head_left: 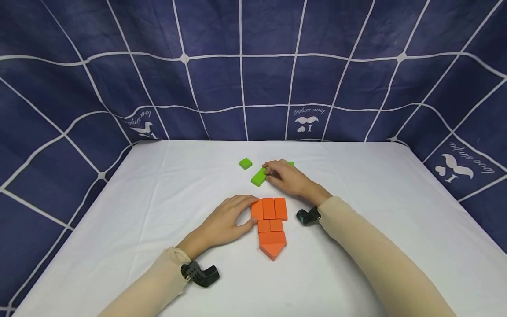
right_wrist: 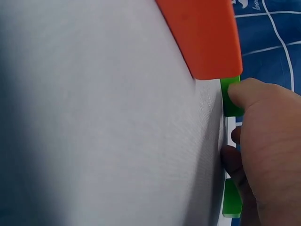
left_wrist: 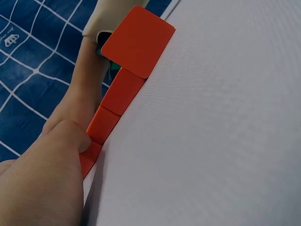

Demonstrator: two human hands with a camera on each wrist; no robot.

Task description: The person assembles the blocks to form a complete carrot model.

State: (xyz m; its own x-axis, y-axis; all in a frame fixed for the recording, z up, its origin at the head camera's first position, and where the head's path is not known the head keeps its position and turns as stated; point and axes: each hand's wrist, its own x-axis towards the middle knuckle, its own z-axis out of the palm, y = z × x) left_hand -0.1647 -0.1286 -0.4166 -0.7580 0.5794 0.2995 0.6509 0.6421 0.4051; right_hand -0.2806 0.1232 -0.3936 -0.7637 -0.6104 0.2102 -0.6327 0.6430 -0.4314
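Note:
Flat orange blocks form a figure on the white table. My left hand [head_left: 225,222] is at its left side, with index finger and thumb at the far and near edges of the leftmost orange block [head_left: 256,210]. Two more upright orange blocks [head_left: 274,208] stand beside it. Toward me come small orange squares [head_left: 270,226], a wide orange block [head_left: 272,237] and an orange triangle [head_left: 272,251]. Farther back, my right hand [head_left: 289,178] pinches the right end of a green rectangular block [head_left: 259,178]; its thumb overlaps that block [right_wrist: 230,96] in the right wrist view.
A small green square block [head_left: 245,163] lies at the back, left of my right hand. Another green block [head_left: 291,163] shows partly behind that hand. Dark blue checked cloth [head_left: 269,79] hangs along the table's back and sides.

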